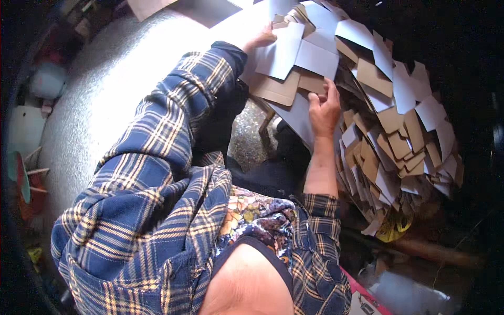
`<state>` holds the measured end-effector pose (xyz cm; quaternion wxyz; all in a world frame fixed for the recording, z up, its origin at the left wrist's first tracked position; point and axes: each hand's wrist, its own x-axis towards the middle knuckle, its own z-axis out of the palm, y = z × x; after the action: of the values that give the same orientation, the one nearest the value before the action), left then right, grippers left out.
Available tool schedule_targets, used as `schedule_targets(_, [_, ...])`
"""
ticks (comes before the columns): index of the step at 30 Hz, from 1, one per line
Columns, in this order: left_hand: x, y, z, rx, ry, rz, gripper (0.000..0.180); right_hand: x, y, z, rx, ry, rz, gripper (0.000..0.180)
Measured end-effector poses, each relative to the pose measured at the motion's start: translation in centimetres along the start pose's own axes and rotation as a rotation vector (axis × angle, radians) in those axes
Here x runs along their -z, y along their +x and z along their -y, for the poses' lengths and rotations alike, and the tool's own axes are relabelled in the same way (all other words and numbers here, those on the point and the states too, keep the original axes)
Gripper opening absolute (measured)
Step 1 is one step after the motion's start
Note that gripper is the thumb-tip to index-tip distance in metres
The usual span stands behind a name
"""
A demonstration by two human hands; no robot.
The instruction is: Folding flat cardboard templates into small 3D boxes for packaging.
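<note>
A flat white cardboard piece (282,52), perhaps a folded box, lies tilted in front of me. My left hand (261,39) is closed at its upper left edge, thumb up; most of its fingers are hidden. My right hand (325,110) is at the near right edge of a brown cardboard piece (311,82), its thumb and fingers curved and apart, fingertips touching the edge. Another white piece (317,56) overlaps the brown one. Below the first white piece rests a further brown cardboard piece (278,89). These lie on a pale surface (297,116) in front of my lap.
To the right rises a large heap of white and brown cardboard pieces (394,121), with a yellow bag (394,227) beneath it. Speckled floor (79,157) stretches to the left, brightly lit. A green and red object (23,184) is at the far left. A stool or table leg (266,119) shows below the surface.
</note>
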<state>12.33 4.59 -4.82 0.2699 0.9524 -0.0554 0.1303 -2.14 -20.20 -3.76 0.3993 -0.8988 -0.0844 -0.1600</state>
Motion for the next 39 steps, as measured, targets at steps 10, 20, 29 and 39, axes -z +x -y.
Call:
schedule_targets(10, [2.5, -0.2, 0.8, -0.089, -0.143, 0.002, 0.037, -6.3, 2.1, -1.2, -0.468, 1.004, 0.018, 0.040])
schedule_targets(20, [6.1, -4.0, -8.9, -0.164, -0.648, -0.195, 0.028, -2.4, -0.9, -1.4, -0.472, 1.376, 0.159, 0.035])
schedule_targets(29, [7.5, -6.9, -10.7, -0.213, -0.628, -0.236, 0.025, -1.1, -1.0, 1.3, -0.454, 1.835, 0.103, 0.038])
schedule_targets(39, [6.7, -6.9, -9.2, -0.151, -0.550, -0.038, 0.043, -1.3, -0.9, 1.6, -0.644, 1.801, -0.018, 0.026])
